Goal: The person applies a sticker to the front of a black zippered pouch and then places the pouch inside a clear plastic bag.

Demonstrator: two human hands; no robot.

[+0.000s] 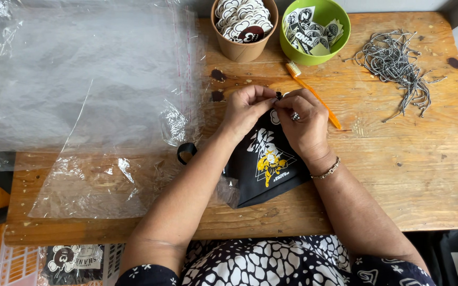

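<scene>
A small home-style packing workbench: a worn wooden table (409,175) carries a stack of clear plastic bags (80,85) at upper left, a paper cup of stickers (244,24) and a green bowl of stickers (314,29) at top centre, and beaded chains (396,61) at upper right.

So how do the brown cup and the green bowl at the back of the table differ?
The brown cup is tall, narrow and paper-like; the green bowl is low, wide and glossy. The cup holds mostly round stickers, the bowl angular ones. Both stand open on the wooden table, beyond the hands.
</scene>
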